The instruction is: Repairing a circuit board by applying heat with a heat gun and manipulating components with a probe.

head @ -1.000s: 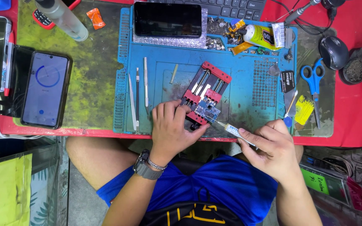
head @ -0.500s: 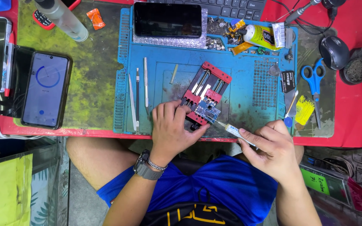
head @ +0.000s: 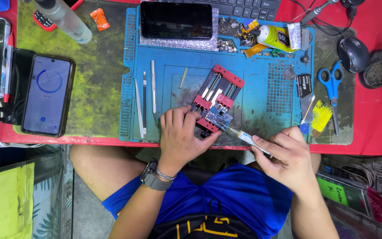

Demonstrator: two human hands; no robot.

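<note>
I see a blue mat [head: 261,93] on a red table [head: 376,115], mid-frame. My left hand [head: 180,137] presses flat on the clamp [head: 215,104]; my right hand [head: 288,157] pinches a syringe [head: 246,137] at the board [head: 219,117].

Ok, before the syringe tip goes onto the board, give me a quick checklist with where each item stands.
1. Circuit board seated in red holder: ok.
2. Left hand steadying the holder's near edge: ok.
3. Right hand gripping the syringe: ok.
4. Syringe tip at the board's edge: ok.
5. Paste showing at the tip: cannot tell.
6. Tweezers lying on the blue mat, apart from the holder: ok.
</note>
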